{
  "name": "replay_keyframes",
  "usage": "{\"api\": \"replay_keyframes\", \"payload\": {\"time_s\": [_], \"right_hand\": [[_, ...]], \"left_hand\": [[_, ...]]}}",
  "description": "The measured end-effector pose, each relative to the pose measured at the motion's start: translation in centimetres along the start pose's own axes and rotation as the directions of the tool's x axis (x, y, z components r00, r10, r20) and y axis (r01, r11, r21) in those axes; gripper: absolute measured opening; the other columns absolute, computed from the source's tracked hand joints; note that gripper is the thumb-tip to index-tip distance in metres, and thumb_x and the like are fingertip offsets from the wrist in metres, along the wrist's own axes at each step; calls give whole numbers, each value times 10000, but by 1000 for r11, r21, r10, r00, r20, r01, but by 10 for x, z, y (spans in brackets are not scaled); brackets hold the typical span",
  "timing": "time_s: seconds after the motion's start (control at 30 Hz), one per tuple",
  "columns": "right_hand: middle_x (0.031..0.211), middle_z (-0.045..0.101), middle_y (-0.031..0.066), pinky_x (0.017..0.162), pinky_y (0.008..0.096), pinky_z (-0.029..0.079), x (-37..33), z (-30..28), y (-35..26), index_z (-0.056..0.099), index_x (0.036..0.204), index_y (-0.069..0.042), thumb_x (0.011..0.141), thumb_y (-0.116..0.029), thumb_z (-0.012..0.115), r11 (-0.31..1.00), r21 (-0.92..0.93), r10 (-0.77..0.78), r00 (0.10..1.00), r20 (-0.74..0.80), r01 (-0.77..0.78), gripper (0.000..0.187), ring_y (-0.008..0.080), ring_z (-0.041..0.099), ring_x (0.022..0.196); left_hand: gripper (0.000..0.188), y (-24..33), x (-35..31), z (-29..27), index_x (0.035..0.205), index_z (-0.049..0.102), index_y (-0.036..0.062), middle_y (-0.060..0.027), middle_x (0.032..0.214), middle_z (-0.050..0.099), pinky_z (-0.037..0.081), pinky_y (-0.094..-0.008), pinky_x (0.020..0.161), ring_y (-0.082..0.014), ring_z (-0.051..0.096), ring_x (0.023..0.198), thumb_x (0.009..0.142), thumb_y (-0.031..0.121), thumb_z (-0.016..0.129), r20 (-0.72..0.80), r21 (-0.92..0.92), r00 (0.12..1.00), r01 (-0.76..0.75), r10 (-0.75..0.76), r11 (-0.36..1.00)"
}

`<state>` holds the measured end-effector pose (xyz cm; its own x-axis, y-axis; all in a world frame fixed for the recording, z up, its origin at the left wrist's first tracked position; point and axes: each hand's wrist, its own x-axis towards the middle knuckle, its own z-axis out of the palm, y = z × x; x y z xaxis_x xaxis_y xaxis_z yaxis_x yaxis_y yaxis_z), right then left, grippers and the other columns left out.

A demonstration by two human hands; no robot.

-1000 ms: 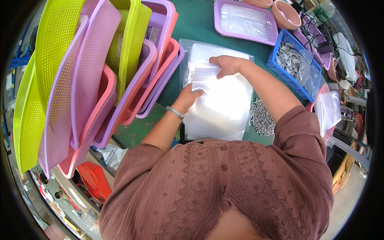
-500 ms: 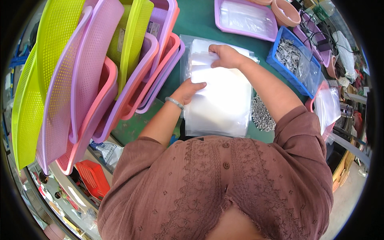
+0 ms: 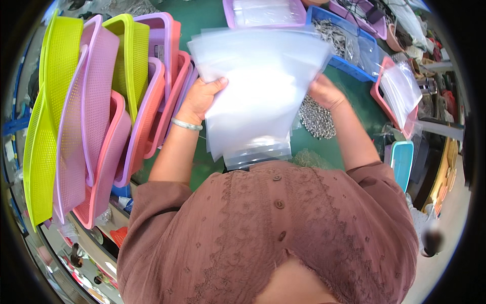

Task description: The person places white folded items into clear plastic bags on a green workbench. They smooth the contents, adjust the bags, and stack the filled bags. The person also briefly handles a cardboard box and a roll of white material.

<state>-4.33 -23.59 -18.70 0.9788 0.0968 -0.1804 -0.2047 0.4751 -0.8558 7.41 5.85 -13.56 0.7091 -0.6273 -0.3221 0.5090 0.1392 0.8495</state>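
A fanned stack of clear plastic bags [image 3: 258, 86] is raised between my two hands over the green table. My left hand [image 3: 201, 99] grips its left edge, thumb on top and the other fingers hidden underneath. On the right edge my right hand [image 3: 325, 92] is closed on the stack, its fingertips slightly blurred. Under the raised stack, more clear plastic [image 3: 258, 156] shows close to my body. A heap of small silver metal pieces [image 3: 317, 119] lies on the table below my right hand.
Purple, pink and lime-green perforated baskets [image 3: 101, 101] stand nested along the left. Beyond the stack are a purple tray [image 3: 229, 15] of clear bags and a blue basket [image 3: 354, 71] of metal parts. A pink tray [image 3: 377, 96] with plastic sheets sits at right, near a turquoise container [image 3: 402, 164].
The stack has come up off the table and fanned out. My right hand has moved from its top to its right edge; my left hand now grips the left edge.
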Motion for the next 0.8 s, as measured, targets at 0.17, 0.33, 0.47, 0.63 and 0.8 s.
{"api": "replay_keyframes", "payload": {"time_s": [0.17, 0.33, 0.47, 0.63, 0.8], "right_hand": [[1151, 523, 113, 901, 366, 407, -29, 43, 0, 426, 1220, -14, 676, -227, 746, 998, 38, 51, 985, -162, -46, 666, 216, 509, 1044], [977, 590, 64, 809, 326, 453, -65, 15, -32, 553, 1041, -27, 703, -127, 700, 993, -113, 6, 945, -327, -45, 381, 184, 562, 891], [1050, 569, 149, 841, 368, 461, -107, 6, -74, 466, 1165, 25, 691, -83, 668, 997, 40, 70, 960, -273, -61, 527, 255, 564, 956], [974, 590, 193, 783, 367, 501, -161, 5, -57, 486, 1106, 81, 658, -89, 687, 957, 207, 253, 931, -262, -202, 520, 288, 603, 871], [842, 619, 131, 708, 344, 503, -201, 18, 6, 562, 1006, 65, 634, -80, 685, 933, 78, 356, 866, -351, -352, 417, 219, 612, 745]], "left_hand": [[427, 5, 4, 26, 1193, 432, -17, -113, 1092, 541, 451, -333, 854, -233, 538, 998, 810, 110, 571, 59, 44, 995, 82, -85, 996], [313, 4, -13, 72, 1078, 517, -27, -91, 960, 597, 495, -303, 678, -179, 592, 799, 821, 147, 560, 133, 235, 991, -28, -4, 972], [348, 17, -24, 96, 1130, 494, -27, -83, 965, 591, 486, -253, 620, -139, 586, 744, 864, 195, 523, 331, 540, 930, -46, -162, 841], [636, -59, -37, 25, 1277, 388, 59, -149, 1078, 552, 474, -323, 743, -217, 574, 873, 748, 286, 658, 206, 960, 976, -215, 71, 181], [643, -127, -82, -10, 1198, 442, 63, -169, 1200, 433, 306, -465, 934, -316, 415, 1115, 626, 228, 686, 223, 894, 966, -148, 134, -423]]}}
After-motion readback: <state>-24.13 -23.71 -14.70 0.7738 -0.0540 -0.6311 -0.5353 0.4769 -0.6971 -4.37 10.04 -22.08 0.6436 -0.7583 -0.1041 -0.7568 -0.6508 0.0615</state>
